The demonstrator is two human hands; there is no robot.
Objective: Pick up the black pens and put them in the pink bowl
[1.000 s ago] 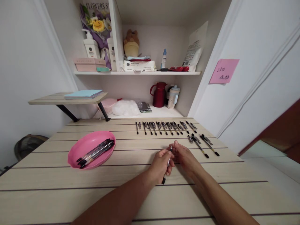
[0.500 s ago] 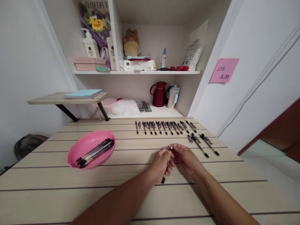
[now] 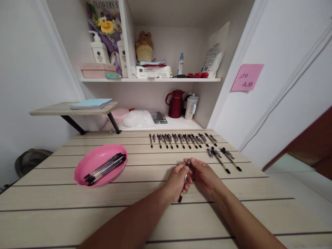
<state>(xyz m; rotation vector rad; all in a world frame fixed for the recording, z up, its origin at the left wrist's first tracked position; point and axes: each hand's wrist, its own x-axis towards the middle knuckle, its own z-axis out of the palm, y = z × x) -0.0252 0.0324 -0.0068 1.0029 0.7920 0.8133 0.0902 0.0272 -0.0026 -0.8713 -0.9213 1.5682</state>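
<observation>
Pale slatted worktop point(image 3: 77, 207), shelves point(image 3: 150, 80) behind. Left: one pink dish point(image 3: 95, 157) holding loose bundle of pens point(image 3: 106, 167), roughly six, exact count unclear. Centre, near: left hand point(image 3: 176, 181) curled round barrel of one pen point(image 3: 185, 177), tilted, above worktop. Right hand point(image 3: 204, 174) pinching its upper tip with fingertips. Pen likely light, stiff, smooth plastic, apt to slip; best taken mid-barrel. Right, far: row of pens point(image 3: 181, 140), about ten; just nearer, two more pens point(image 3: 225, 160).
</observation>
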